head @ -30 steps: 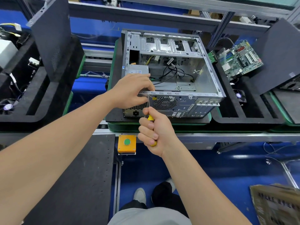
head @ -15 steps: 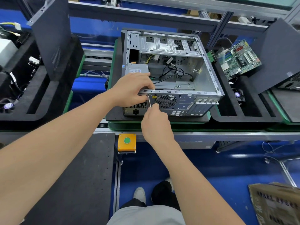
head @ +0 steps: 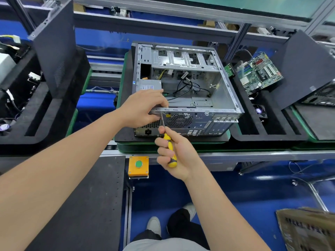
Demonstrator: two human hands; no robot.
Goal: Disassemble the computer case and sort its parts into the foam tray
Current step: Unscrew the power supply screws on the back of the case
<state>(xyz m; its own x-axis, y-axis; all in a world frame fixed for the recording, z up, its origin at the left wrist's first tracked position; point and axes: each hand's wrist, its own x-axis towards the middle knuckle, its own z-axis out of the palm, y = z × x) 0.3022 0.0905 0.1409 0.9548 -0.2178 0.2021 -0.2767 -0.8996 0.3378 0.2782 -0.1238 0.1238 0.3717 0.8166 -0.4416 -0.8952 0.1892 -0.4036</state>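
An open grey computer case lies on its side on a black pad, its rear panel facing me. Loose black cables and a power supply sit inside. My left hand grips the case's near top rim at the left corner. My right hand holds a yellow-and-black screwdriver; its shaft points up to a screw at the top left of the rear panel. The black foam tray stands right of the case, with a green motherboard leaning at its back and a small fan.
Another black foam tray with a dark side panel stands at the left. A second dark panel leans at the right. An orange box with a green button sits on the bench edge. A cardboard box lies at lower right.
My right hand has turned on the screwdriver, so the yellow handle shows again and the grip sits lower. My left hand stays on the case rim.
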